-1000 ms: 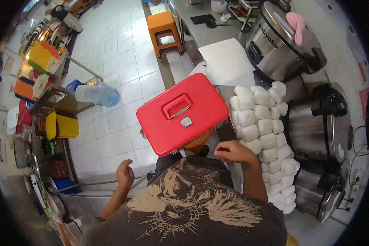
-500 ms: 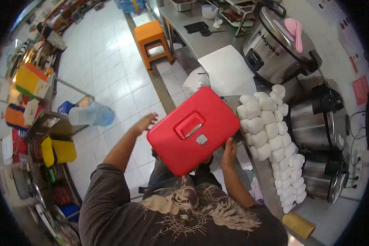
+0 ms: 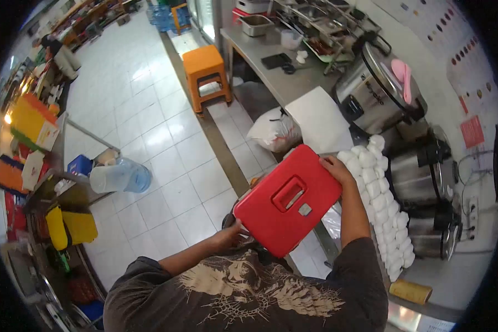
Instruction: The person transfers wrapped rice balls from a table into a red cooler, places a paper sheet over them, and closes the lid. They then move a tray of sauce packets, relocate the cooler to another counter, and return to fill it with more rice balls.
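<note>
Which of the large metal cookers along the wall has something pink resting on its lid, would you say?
The cooker farthest from the wearer's body; it alone shows a pink utensil on its lid.

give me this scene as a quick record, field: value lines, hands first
left hand: fingers at the near left corner of the red box
right hand: holding the box's right side, toward its far corner
box top: lid closed, recessed handle
right of box: white rounded bundles in rows
beyond bundles: steel cookers, pink utensil on one lid
floor ahead: orange stool
background: another person, upper left
</note>
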A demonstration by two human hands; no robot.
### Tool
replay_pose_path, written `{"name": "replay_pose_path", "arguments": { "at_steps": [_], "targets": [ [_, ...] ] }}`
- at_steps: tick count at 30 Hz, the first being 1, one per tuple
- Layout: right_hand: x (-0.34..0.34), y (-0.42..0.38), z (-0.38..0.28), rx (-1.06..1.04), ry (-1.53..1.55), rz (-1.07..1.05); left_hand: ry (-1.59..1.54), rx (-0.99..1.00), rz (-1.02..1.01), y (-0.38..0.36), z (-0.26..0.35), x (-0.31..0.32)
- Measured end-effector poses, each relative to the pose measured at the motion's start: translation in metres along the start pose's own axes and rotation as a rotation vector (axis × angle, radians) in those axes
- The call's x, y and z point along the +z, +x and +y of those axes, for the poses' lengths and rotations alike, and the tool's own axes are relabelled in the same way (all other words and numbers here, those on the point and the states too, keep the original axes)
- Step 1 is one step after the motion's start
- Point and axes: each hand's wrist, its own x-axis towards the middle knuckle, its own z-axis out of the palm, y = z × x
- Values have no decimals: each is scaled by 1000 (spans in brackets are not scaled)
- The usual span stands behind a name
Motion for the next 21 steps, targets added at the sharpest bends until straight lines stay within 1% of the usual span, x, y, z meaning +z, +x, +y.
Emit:
{"name": "replay_pose_path", "arguments": {
  "at_steps": [1, 2, 4, 5, 6, 8, 9, 10, 12, 13, 14, 15, 16, 17, 18, 20, 21],
  "targets": [
    [2, 15, 14, -24, 28, -31, 110, 166, -54, 29, -34, -15],
    [7, 24, 17, -48, 61, -64, 244, 217, -28, 31, -39, -12],
    [12, 14, 2, 38, 120, -105, 518, 313, 47, 34, -47, -7],
    [10, 12, -3, 81, 148, -120, 563, 295, 113, -7, -20, 24],
    [10, 19, -3, -38, 5, -68, 611, 274, 176, -31, -3, 42],
    [19, 33, 23, -243, -253, 59, 653, 378, 298, -13, -20, 23],
    [20, 23, 18, -228, -358, 89, 733, 520, 339, -2, -28, 14],
    [19, 6, -7, -173, -447, 109, 805, 539, 341, -2, -28, 10],
    [19, -29, -49, -53, -503, 170, 902, 406, 316, -23, -10, 7],
    [25, -28, -38, -18, -501, 269, 965, 329, 297, -33, 2, 7],
    [30, -27, -27, 16, -494, 368, 754, 341, 309, -33, 1, -5],
    [32, -50, -58, 32, -471, 397, 541, 360, 320, -34, 1, -16],
    [33, -49, -57, 49, -493, 372, 329, 346, 347, -39, 8, -22],
    [35, -43, -56, 56, -514, 342, 427, 231, 360, -33, 12, -49],
    [39, -39, -57, 54, -540, 311, 471, 227, 345, -38, 20, -57],
    [55, -39, -57, 180, -203, 367, 531, 249, 337, -55, 44, -68],
    [59, -33, -54, 217, -44, 379, 578, 337, 346, -45, 44, -82]
  ]
}}
